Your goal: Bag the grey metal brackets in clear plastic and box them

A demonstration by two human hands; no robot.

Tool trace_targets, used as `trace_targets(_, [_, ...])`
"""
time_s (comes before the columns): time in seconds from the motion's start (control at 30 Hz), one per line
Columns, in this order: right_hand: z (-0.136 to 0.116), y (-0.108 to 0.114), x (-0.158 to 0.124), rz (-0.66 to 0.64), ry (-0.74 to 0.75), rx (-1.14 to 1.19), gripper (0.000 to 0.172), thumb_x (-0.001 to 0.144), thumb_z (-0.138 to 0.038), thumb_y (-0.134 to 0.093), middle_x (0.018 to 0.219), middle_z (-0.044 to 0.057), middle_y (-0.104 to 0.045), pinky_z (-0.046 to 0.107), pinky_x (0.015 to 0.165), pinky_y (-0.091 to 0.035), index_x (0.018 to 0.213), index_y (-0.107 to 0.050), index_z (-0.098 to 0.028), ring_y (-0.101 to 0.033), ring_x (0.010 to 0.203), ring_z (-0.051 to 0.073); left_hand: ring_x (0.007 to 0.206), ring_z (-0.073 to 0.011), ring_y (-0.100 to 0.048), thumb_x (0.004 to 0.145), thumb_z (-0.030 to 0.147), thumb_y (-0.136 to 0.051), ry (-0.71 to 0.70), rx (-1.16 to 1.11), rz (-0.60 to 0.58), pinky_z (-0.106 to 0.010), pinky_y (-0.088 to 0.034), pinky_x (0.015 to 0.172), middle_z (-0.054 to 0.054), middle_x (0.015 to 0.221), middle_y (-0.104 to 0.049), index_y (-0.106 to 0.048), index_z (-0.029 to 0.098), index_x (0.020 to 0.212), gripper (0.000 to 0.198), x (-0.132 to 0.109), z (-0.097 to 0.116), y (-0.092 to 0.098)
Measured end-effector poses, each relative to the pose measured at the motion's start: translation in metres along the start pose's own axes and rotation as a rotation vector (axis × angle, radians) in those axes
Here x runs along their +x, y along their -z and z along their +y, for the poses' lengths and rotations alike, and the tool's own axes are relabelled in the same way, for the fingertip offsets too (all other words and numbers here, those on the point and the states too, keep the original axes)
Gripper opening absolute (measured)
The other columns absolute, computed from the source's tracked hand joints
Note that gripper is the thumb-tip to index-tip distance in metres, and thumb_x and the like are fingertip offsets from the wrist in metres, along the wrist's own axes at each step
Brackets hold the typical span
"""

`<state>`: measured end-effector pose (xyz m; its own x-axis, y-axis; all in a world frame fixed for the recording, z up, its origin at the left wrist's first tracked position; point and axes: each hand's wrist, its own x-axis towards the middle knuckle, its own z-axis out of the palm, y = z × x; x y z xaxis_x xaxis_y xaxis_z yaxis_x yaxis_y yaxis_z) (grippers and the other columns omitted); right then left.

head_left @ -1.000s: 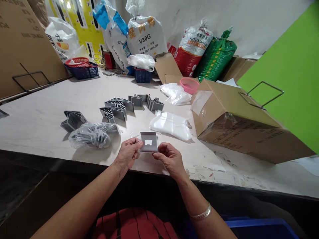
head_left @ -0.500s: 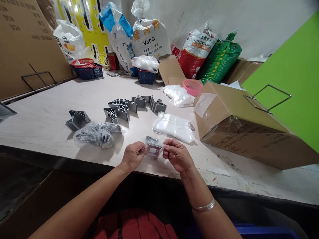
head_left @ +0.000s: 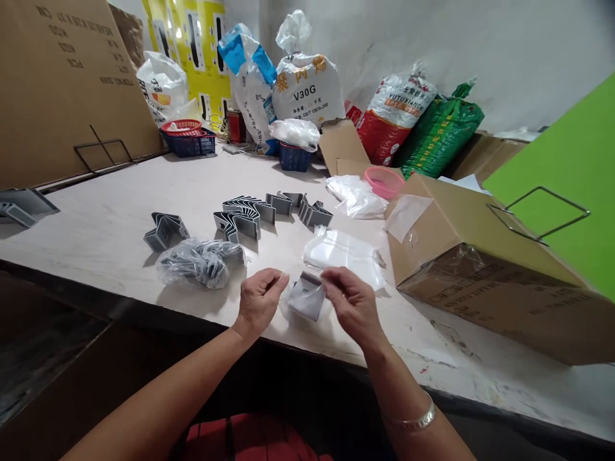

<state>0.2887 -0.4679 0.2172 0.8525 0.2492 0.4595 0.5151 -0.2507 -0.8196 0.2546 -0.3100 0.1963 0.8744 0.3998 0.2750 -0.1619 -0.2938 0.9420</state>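
Note:
My right hand (head_left: 352,303) pinches the top edge of a grey folded metal bracket (head_left: 306,298) inside a thin clear bag, just above the table's near edge. My left hand (head_left: 260,298) sits close to its left, fingers curled, thumb and forefinger pinched on the bag's clear edge. A clear bag of packed grey brackets (head_left: 199,262) lies to the left of my hands. Rows of loose grey brackets (head_left: 250,214) stand further back, with a separate small stack (head_left: 164,230) to their left. A pile of empty clear bags (head_left: 344,253) lies just behind my right hand.
A sealed cardboard box (head_left: 485,256) lies on the right, with a green board and wire stand (head_left: 542,208) behind it. Sacks (head_left: 307,89), blue baskets (head_left: 192,142) and a pink bowl (head_left: 383,180) line the far wall. Large cardboard (head_left: 67,83) leans at left. The table (head_left: 106,211) is pale wood.
The bracket was held up flat between both hands, then tipped down; now it hangs tilted from my right hand in its bag. The view has shifted left and down.

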Motion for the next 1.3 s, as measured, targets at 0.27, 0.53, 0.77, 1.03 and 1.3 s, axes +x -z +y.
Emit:
trace_targets(0.27, [-0.011, -0.002, -0.01, -0.251, 0.175, -0.101, 0.011, 0.081, -0.019, -0.048, 0.072, 0.002, -0.055, 0.026, 0.059, -0.046, 0.085, -0.058, -0.02, -0.052, 0.064, 0.012, 0.036, -0.0058, -0.041, 0.07, 0.031, -0.058, 0.131, -0.274, -0.088, -0.018, -0.034, 0.036, 0.007, 0.044, -0.044, -0.049, 0.016, 0.064, 0.019, -0.007, 0.016, 0.005])
trace_targets(0.53, [0.006, -0.012, -0.002, -0.298, 0.457, -0.458, 0.022, 0.082, -0.014, -0.042, 0.085, 0.007, -0.052, 0.029, 0.061, -0.046, 0.076, -0.061, -0.02, -0.054, 0.076, 0.016, 0.067, -0.0122, -0.052, 0.071, 0.014, -0.047, -0.101, 0.145, -0.388, -0.027, -0.045, 0.065, -0.003, 0.076, -0.054, -0.065, 0.016, 0.078, 0.02, -0.016, -0.006, 0.004])
trace_targets(0.77, [0.021, -0.024, 0.02, -0.535, 0.365, -0.606, 0.041, 0.071, -0.004, -0.04, 0.078, 0.005, -0.056, 0.028, 0.056, -0.043, 0.108, -0.051, -0.018, -0.052, 0.063, 0.016, 0.063, -0.0139, -0.051, 0.069, 0.012, -0.049, -0.082, 0.364, -0.413, -0.028, -0.045, 0.063, -0.002, 0.071, -0.052, -0.061, 0.016, 0.08, 0.017, -0.016, -0.019, -0.003])
trace_targets(1.03, [0.007, -0.066, 0.019, -0.168, 0.188, -0.213, 0.02, 0.07, -0.006, -0.042, 0.071, 0.001, -0.055, 0.025, 0.051, -0.043, 0.081, -0.051, -0.02, -0.05, 0.058, 0.013, 0.093, -0.0254, -0.052, 0.077, 0.036, -0.05, -0.421, 0.788, 0.071, -0.044, -0.035, 0.084, -0.011, 0.098, -0.061, -0.058, 0.014, 0.098, 0.032, 0.027, 0.006, 0.084])
trace_targets(1.3, [0.017, -0.158, 0.014, 0.044, 0.388, -0.193, 0.015, 0.081, -0.015, -0.038, 0.089, 0.01, -0.053, 0.039, 0.078, -0.046, 0.089, -0.05, -0.019, -0.05, 0.088, 0.021, 0.088, -0.0214, -0.056, 0.076, 0.054, -0.043, -0.04, 0.923, -0.265, -0.028, -0.038, 0.067, -0.005, 0.099, -0.063, -0.059, 0.021, 0.094, 0.04, 0.074, -0.009, 0.146])
